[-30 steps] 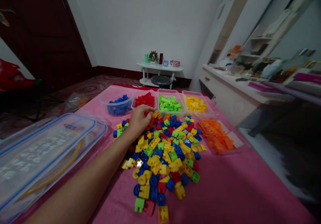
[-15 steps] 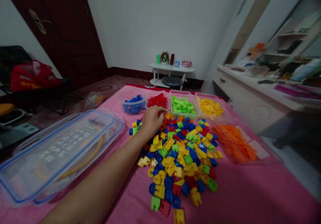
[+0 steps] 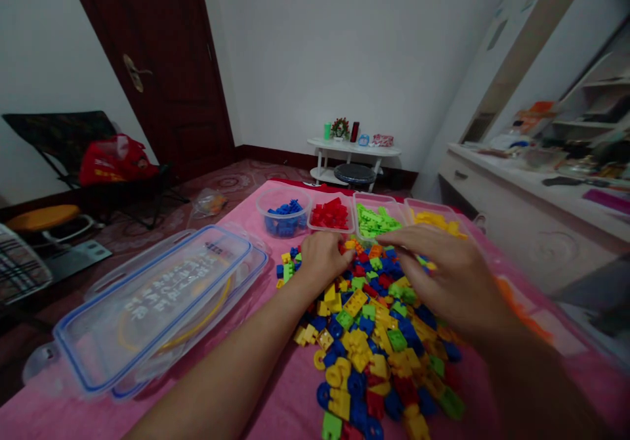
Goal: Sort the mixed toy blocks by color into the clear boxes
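A mixed pile of plastic building bricks [image 3: 359,348] in yellow, blue, green and red covers the middle of the pink cloth. My left hand [image 3: 325,256] is at the far left part of the pile, fingers curled down among the bricks; whatever they hold is hidden. Over the pile's right side is my right hand [image 3: 438,269], fingers stretched left and thumb apart, with no brick visible in it. Behind the hands stand clear tubs: one with blue pieces [image 3: 285,220], one with red pieces [image 3: 331,215], one with green pieces [image 3: 378,222] and one with yellow pieces [image 3: 438,222], partly covered by my right hand.
Stacked clear lids with blue rims [image 3: 157,308] lie on the left of the pink cloth [image 3: 197,407]. Orange pieces [image 3: 522,308] lie at the right, partly behind my right arm. Beyond are a white side table [image 3: 354,146], a dresser [image 3: 512,197] and a chair with a red bag [image 3: 115,161].
My right hand has come into view from the right, over the pile. My left hand stays at the pile's far left part. The whole scene has shifted right and slightly down in the view.
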{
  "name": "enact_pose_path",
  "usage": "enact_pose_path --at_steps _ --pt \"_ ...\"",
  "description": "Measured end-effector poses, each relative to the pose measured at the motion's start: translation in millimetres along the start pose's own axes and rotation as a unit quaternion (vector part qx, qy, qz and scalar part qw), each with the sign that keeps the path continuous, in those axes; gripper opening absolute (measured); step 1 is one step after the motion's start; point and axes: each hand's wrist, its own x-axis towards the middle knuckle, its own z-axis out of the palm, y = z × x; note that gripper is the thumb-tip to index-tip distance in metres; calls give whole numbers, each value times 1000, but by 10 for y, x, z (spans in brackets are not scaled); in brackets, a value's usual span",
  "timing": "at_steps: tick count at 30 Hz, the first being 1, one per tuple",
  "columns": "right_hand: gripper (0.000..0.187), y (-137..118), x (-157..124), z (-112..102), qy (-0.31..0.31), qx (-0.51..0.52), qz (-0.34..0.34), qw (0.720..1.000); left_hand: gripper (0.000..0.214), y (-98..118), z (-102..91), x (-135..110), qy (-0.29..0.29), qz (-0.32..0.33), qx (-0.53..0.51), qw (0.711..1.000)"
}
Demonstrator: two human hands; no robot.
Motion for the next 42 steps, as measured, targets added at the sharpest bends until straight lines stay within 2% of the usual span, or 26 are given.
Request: enact_pose_path --at_steps 3,6,10,14,18,20,21,24,26,28,29,31,35,42 --pt "49 138 225 153 -76 -63 13 995 33 11 17 2 -16 13 26 999" --pt "59 348 161 392 -141 -111 49 983 34 14 42 9 -27 32 47 998" --pt "71 442 62 537 -162 -163 60 971 34 44 34 -7 -37 45 57 997" --pt "58 397 81 507 -174 -212 68 959 29 35 -8 9 -61 28 10 998" --pt "37 387 88 419 -163 -227 130 951 25 -92 -8 126 -95 7 -135 986" --pt "29 368 103 365 -129 -196 155 960 24 -160 -4 194 -116 -15 -253 960" --pt "27 346 118 340 -109 -170 167 965 24 -183 -8 220 -128 -36 -320 938" --pt "25 236 179 299 -53 -58 196 977 26 -191 -52 245 -164 -115 -505 839" --pt "27 151 211 304 -29 25 213 976 30 -159 -91 229 -186 -144 -591 772" --pt "27 91 222 327 -13 86 223 971 34 -122 -116 207 -204 -153 -645 720" --pt "26 76 219 341 -8 104 225 969 35 -107 -119 198 -208 -153 -663 703" --pt "26 75 204 368 1 116 224 968 36 -90 -109 187 -207 -150 -683 684" --pt "28 116 169 391 5 88 219 972 39 -90 -43 180 -212 -132 -696 673" --pt "30 37 128 350 0 -37 208 977 45 -20 64 116 -218 -87 -683 692"
